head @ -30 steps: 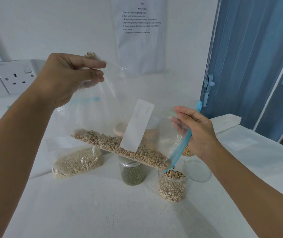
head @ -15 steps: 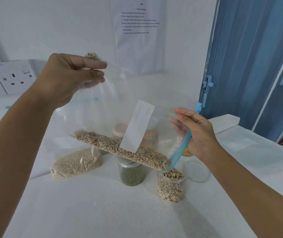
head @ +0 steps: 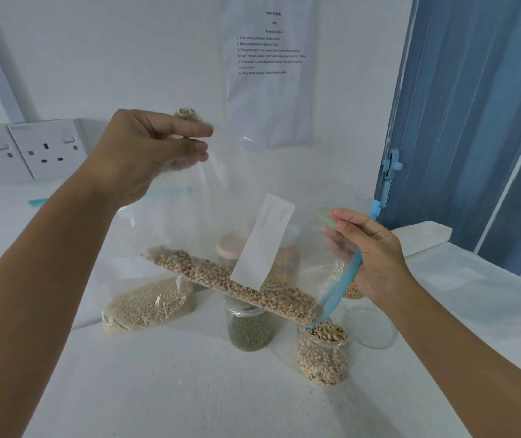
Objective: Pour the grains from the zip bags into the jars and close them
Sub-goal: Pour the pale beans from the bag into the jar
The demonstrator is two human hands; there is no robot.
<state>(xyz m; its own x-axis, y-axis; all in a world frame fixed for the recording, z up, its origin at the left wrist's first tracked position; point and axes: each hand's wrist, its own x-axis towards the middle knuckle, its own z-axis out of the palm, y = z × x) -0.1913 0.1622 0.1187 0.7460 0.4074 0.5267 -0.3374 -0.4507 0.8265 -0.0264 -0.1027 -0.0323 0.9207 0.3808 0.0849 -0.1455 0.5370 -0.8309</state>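
A clear zip bag (head: pixel 253 197) with a white label hangs tilted above the counter. My left hand (head: pixel 145 153) pinches its raised bottom corner. My right hand (head: pixel 369 257) grips the blue zip edge, which points down into an open glass jar (head: pixel 324 358). Pale black-eyed beans (head: pixel 234 284) lie along the bag's lower fold and run toward the jar, which is nearly full of the same beans. A jar of green grains (head: pixel 249 330) stands to its left. A second zip bag of small pale grains (head: pixel 148 305) lies further left.
A clear lid (head: pixel 371 327) lies right of the bean jar. Behind the held bag stand more jars, one with a tan lid (head: pixel 229 246). Wall sockets (head: pixel 44 147) are at the left, a blue folding door (head: pixel 461 121) at the right.
The bag has stayed tilted over the jar. The beans inside have slid a little further toward the zip opening. Both hands have kept their grips.
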